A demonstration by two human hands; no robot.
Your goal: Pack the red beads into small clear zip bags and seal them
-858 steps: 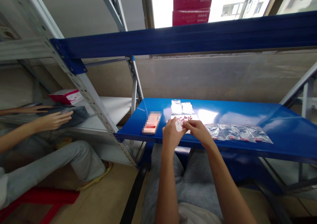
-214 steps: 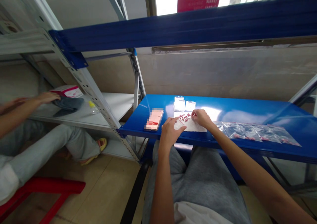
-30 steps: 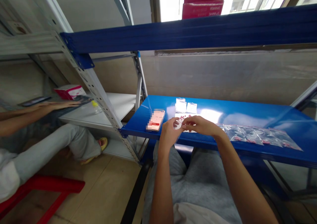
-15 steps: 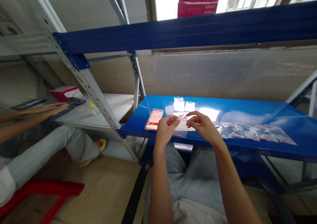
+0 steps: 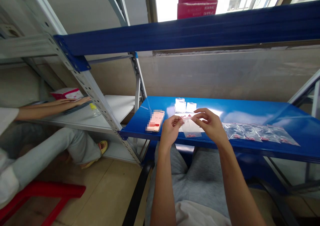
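Observation:
My left hand (image 5: pixel 170 129) and my right hand (image 5: pixel 209 123) both pinch the top edge of a small clear plastic bag (image 5: pixel 190 129), held upright just above the blue shelf (image 5: pixel 250 111). Small red pieces lie at the bottom of the bag. Behind the bag, a white sheet with loose red pieces (image 5: pixel 186 115) lies on the shelf, mostly hidden by my hands.
A phone (image 5: pixel 155 120) lies left of my hands. Empty clear bags (image 5: pixel 185 105) sit at the back, and several filled bags (image 5: pixel 252 132) lie in a row to the right. Another person's arm (image 5: pixel 50 106) rests on the white shelf (image 5: pixel 115 107) at left, beside a pink box (image 5: pixel 67 93).
My hands have lifted the bag slightly and moved a little apart along its top edge. The red pieces now sit at its bottom. The other person's arm has shifted right on the white shelf.

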